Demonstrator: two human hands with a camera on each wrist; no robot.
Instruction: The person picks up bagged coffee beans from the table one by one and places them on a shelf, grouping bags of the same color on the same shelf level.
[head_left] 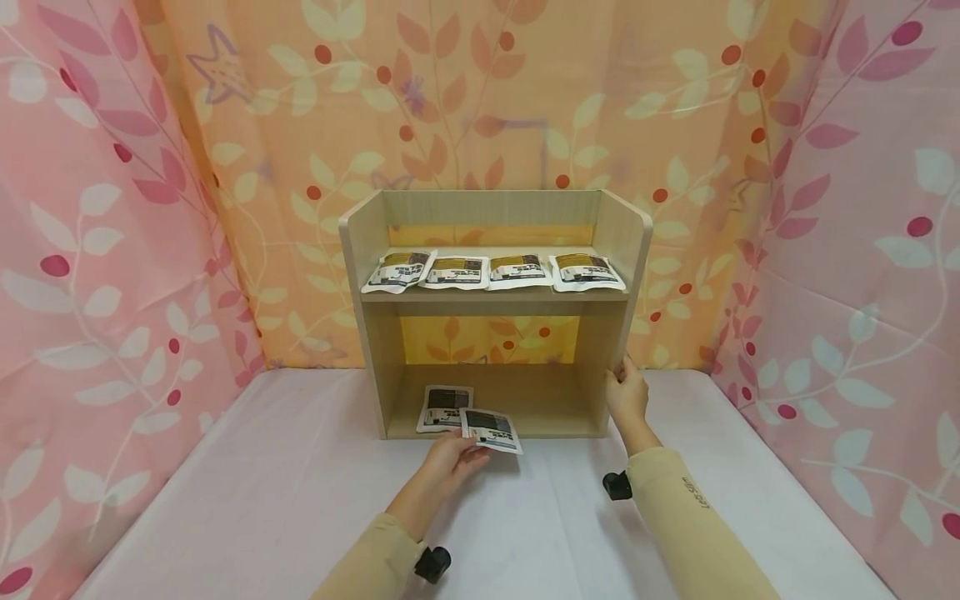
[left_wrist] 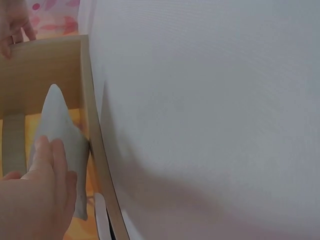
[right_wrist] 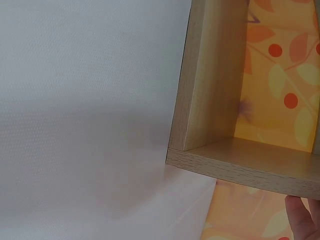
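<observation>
My left hand [head_left: 452,463] pinches a white pouch [head_left: 491,430] with a dark printed label by its left side, in front of the shelf's lower level. The left wrist view shows this pouch's pale back [left_wrist: 62,132] with the fingers [left_wrist: 59,162] lying along it. Just behind it, another pouch [head_left: 437,398] lies on the lower board, partly covered in the head view. My right hand [head_left: 628,396] grips the right side panel of the small wooden shelf [head_left: 360,333]; in the right wrist view only its fingertips [right_wrist: 298,212] show, at the panel's edge.
On the upper level, several white pouches with gold and black labels [head_left: 519,271] lie in a row. The shelf stands on a white-covered table [head_left: 300,483]. Patterned curtains [head_left: 487,100] close off the back and both sides.
</observation>
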